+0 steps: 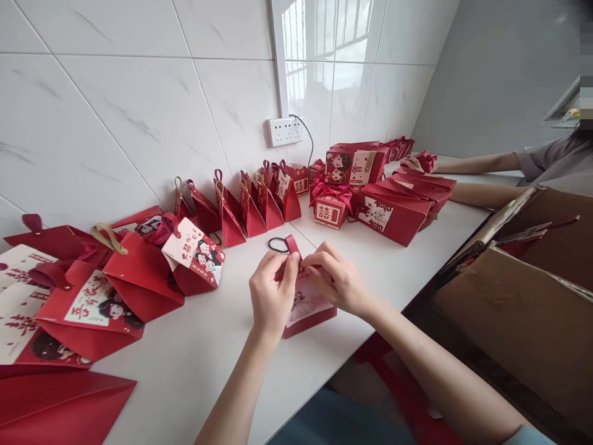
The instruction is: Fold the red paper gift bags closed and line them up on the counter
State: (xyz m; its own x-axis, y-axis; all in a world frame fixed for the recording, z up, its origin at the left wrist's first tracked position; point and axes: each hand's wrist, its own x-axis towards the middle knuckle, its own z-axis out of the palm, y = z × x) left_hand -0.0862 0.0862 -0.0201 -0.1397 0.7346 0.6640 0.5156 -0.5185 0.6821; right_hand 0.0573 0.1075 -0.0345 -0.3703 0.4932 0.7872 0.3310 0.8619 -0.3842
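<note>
A small red gift box [309, 311] with a white printed front stands on the white table before me. My left hand [273, 278] pinches a red ribbon [293, 244] at the box's top between thumb and fingers. At the top right of the same box, the fingers of my right hand [340, 278] are closed on its upper edge, close to the ribbon. The fingers hide the exact grip there. Just behind my left hand lies a thin black loop [277, 245], like a hair tie.
Red candy boxes with ribbon handles [231, 210] line the wall; more boxes [125, 278] crowd the left. Stacked boxes [393, 207] stand at back right. A co-worker's hand [414, 162] holds a red item there. An open cardboard carton [523, 296] is by the right table edge.
</note>
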